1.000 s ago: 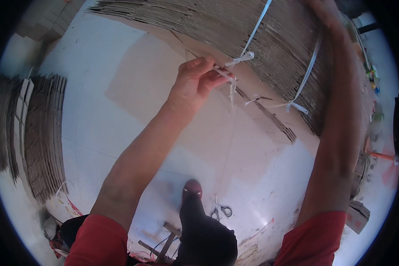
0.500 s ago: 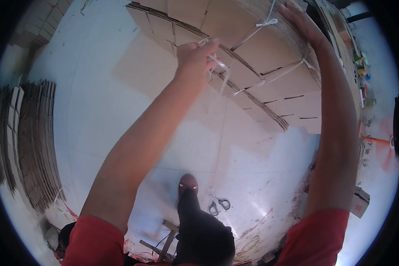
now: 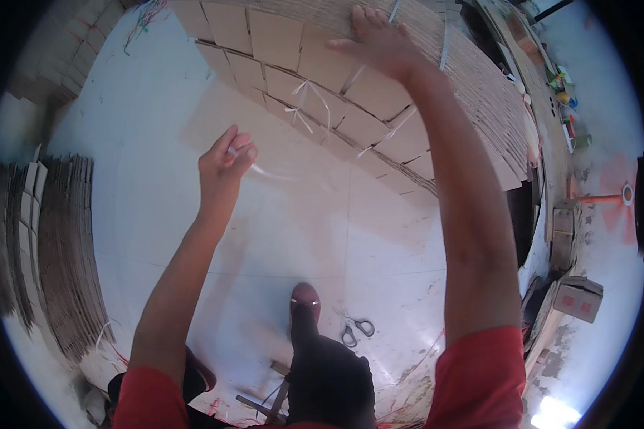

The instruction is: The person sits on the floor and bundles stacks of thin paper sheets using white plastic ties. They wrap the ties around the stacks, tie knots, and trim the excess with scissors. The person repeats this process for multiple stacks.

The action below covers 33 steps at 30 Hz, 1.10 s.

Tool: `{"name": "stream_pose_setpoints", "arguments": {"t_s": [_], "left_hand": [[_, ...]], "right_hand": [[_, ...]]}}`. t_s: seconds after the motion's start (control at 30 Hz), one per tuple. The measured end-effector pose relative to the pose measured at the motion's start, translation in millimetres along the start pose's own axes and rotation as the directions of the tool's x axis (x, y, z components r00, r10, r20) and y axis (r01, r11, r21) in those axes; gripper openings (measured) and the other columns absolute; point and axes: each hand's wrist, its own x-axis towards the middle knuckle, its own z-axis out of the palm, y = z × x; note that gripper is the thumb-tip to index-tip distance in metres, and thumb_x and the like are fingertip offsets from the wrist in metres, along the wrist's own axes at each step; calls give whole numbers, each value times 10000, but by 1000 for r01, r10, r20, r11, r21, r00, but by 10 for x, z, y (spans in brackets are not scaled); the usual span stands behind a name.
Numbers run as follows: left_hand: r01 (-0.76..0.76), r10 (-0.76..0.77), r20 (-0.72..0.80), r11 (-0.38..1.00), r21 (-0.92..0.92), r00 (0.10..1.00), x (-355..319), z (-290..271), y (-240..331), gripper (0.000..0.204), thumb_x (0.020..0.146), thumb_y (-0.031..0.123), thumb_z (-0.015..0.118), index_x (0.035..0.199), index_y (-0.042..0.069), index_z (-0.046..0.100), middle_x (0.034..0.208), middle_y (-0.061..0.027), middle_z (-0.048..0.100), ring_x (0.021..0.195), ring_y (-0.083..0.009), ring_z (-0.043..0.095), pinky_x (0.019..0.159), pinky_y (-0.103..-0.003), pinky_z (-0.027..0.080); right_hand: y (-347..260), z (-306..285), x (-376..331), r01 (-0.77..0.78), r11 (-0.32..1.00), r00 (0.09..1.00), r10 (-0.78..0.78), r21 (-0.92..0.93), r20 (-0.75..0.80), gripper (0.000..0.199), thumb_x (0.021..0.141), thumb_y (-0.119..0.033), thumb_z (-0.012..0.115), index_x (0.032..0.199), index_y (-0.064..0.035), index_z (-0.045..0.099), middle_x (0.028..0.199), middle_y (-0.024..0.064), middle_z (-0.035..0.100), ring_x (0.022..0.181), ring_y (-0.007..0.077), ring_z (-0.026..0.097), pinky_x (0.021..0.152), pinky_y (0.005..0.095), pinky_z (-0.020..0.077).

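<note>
A thick bundle of folded cardboard (image 3: 275, 39), tied round with white plastic string, stands at the upper middle. My right hand (image 3: 386, 41) lies with spread fingers on its top edges, close to a band of string. Over the floor to the left of the bundle, my left hand (image 3: 227, 159) is closed on a piece of white plastic string (image 3: 268, 174), whose loose end trails to the right. Knotted string ends (image 3: 302, 114) hang on the bundle's near side, apart from my left hand.
Scissors (image 3: 355, 332) lie on the floor beside my shoe (image 3: 305, 297). More flattened cardboard (image 3: 64, 250) stands at the left. A wooden stool (image 3: 275, 393) is near my legs. At the right are a small carton (image 3: 578, 300) and an orange fan (image 3: 615, 196).
My left hand has come away from the bundle's knots, down and to the left, with string in it. My right hand has shifted left along the bundle's top, and the bundle tilts differently.
</note>
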Motion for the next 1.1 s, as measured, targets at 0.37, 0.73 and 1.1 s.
{"name": "stream_pose_setpoints", "arguments": {"t_s": [0.37, 0.73, 1.1], "left_hand": [[348, -553, 343, 791, 504, 759, -1777, -1208, -42, 323, 840, -15, 528, 1161, -34, 547, 808, -66, 641, 660, -107, 607, 551, -230, 490], [655, -714, 184, 696, 295, 676, -2885, -1702, -342, 309, 838, -3, 546, 1138, -79, 538, 816, -133, 647, 687, -180, 649, 564, -250, 510], [679, -719, 147, 691, 247, 679, -2826, -1726, -373, 331, 832, -15, 527, 1157, -76, 526, 844, -131, 651, 719, -178, 650, 586, -240, 510]], "right_hand": [[123, -283, -1632, -353, 924, 908, 300, -149, -291, 891, 730, -395, 693, 1392, -35, 219, 1439, 156, 248, 1365, 307, 163, 1071, 549, 75], [508, 17, -1448, -344, 885, 925, 262, -313, -275, 799, 702, -394, 708, 1332, -101, 314, 1364, 60, 367, 1301, 240, 293, 1050, 556, 148], [385, 107, -1378, -417, 853, 879, 290, -314, -379, 809, 686, -517, 672, 1292, -88, 349, 1312, 69, 411, 1249, 261, 345, 1040, 576, 134]]}}
